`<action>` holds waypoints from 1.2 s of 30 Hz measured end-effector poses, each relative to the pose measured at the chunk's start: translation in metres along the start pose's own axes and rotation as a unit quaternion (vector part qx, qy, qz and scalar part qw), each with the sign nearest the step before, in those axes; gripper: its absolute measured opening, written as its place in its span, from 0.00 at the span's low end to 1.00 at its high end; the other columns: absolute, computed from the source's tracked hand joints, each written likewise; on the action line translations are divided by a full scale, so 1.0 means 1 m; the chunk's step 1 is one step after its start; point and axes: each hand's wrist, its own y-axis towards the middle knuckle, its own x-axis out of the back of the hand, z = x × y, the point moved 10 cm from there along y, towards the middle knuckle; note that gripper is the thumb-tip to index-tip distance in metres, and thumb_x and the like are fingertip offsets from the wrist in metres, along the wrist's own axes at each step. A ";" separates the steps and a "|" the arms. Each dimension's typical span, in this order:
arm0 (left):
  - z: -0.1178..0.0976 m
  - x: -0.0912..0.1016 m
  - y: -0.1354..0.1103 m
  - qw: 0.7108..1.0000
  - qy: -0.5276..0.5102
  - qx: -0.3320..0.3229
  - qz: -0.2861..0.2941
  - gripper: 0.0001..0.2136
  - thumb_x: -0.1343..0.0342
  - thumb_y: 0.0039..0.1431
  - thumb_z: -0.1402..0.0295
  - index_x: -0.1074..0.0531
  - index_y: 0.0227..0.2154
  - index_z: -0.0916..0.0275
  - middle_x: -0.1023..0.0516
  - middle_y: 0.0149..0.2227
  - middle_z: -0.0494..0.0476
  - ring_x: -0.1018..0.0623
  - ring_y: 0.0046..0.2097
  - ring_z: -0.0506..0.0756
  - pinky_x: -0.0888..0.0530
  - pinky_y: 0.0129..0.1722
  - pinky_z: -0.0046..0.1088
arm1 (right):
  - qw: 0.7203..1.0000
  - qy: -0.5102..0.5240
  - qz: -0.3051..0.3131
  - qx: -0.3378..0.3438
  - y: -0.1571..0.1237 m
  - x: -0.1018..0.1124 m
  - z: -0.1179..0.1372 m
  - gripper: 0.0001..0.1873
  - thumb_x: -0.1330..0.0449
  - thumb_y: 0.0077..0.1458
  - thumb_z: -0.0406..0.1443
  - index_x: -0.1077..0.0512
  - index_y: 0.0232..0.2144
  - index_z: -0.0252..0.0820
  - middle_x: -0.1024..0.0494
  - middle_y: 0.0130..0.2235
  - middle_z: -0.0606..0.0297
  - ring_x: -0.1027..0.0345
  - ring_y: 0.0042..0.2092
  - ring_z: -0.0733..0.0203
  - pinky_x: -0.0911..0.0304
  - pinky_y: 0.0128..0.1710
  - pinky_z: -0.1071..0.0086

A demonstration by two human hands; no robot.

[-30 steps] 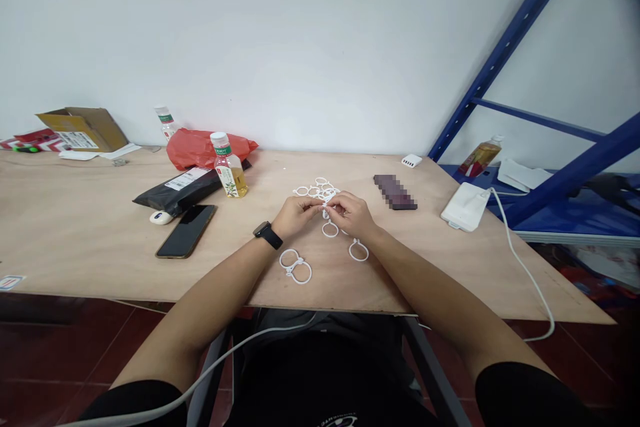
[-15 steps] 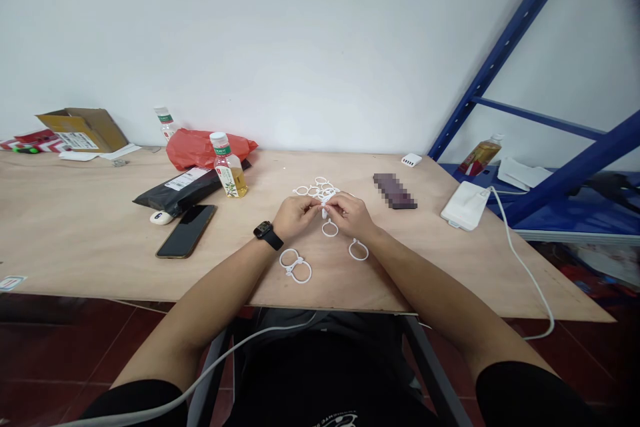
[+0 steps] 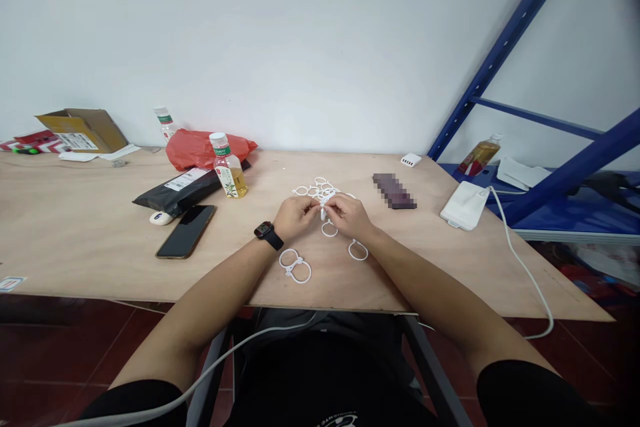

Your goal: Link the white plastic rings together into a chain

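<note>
Both my hands meet over the middle of the wooden table (image 3: pixel 75 240). My left hand (image 3: pixel 296 215), with a black watch on its wrist, and my right hand (image 3: pixel 350 215) pinch a small white plastic ring (image 3: pixel 325 201) between their fingertips. A second white ring (image 3: pixel 329 229) hangs just below that pinch. A pile of loose white rings (image 3: pixel 317 188) lies just beyond my fingers. Two joined rings (image 3: pixel 295 266) lie near my left forearm, and a single ring (image 3: pixel 358 251) lies under my right wrist.
Left of my hands lie a black phone (image 3: pixel 187 231), a white mouse (image 3: pixel 161 217), a black parcel (image 3: pixel 183 188), a tea bottle (image 3: pixel 228 171), a red bag (image 3: pixel 200 147) and a cardboard box (image 3: pixel 83 129). A dark block (image 3: pixel 395 191), a white device (image 3: pixel 465 205) with cable and blue shelving (image 3: pixel 550 167) stand right.
Hardly anything has moved. My fingers have shifted slightly on the white ring, and the whole view has drifted a touch.
</note>
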 end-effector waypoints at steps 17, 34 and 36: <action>-0.003 -0.010 0.001 0.999 0.002 -0.010 0.038 0.11 0.46 0.61 0.63 0.23 0.40 0.62 0.21 0.35 0.57 0.26 0.32 0.51 0.30 0.36 0.29 | 0.971 -0.138 0.026 -0.193 0.004 0.024 -0.060 0.11 0.41 0.54 0.41 0.27 0.24 0.43 0.23 0.28 0.65 0.32 0.31 0.61 0.43 0.31 0.69; 0.000 -0.016 -0.001 0.998 0.007 -0.002 0.062 0.10 0.46 0.61 0.64 0.23 0.38 0.62 0.21 0.35 0.56 0.26 0.32 0.51 0.31 0.36 0.28 | 0.871 0.003 0.434 -0.229 -0.045 -0.024 -0.041 0.06 0.31 0.37 0.35 0.26 0.17 0.43 0.28 0.18 0.72 0.38 0.20 0.67 0.47 0.19 0.72; -0.003 -0.016 -0.001 0.998 -0.001 -0.007 0.065 0.11 0.46 0.61 0.64 0.23 0.39 0.63 0.21 0.34 0.56 0.27 0.32 0.51 0.31 0.35 0.27 | 0.881 0.071 0.398 -0.244 -0.040 -0.025 -0.038 0.05 0.33 0.40 0.35 0.25 0.23 0.43 0.25 0.21 0.71 0.34 0.22 0.65 0.44 0.20 0.73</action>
